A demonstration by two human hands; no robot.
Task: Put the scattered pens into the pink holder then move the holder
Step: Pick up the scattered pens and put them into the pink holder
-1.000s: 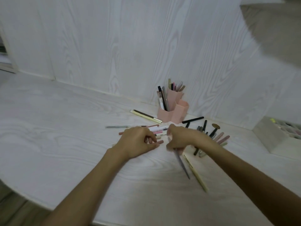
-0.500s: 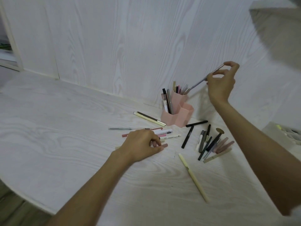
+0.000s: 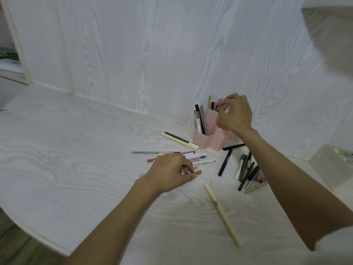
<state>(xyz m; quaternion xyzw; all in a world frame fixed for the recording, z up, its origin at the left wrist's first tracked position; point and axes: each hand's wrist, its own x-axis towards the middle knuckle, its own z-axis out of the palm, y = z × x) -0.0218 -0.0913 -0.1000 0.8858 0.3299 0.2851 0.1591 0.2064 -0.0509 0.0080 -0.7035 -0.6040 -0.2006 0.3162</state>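
The pink holder (image 3: 210,139) stands by the back wall with several pens upright in it. My right hand (image 3: 235,113) is over its top right compartment, fingers pinched on the tip of a grey pen (image 3: 221,100) going into it. My left hand (image 3: 170,172) rests low on the table, fingers curled on a brownish-pink pen (image 3: 198,172) among several scattered pens (image 3: 198,157). A cream pen (image 3: 222,215) lies alone in front. A cluster of dark and grey pens (image 3: 247,172) lies right of the holder, partly hidden by my right forearm.
A translucent box (image 3: 332,165) sits at the far right. The curved table edge (image 3: 38,238) runs along the lower left. A cream and brown pen (image 3: 179,140) lies left of the holder. A lamp shade (image 3: 332,35) hangs upper right.
My right hand picked a grey pen from the table, lifted it high to the right, then lowered it onto the holder's top. My left hand stayed on the scattered pens.
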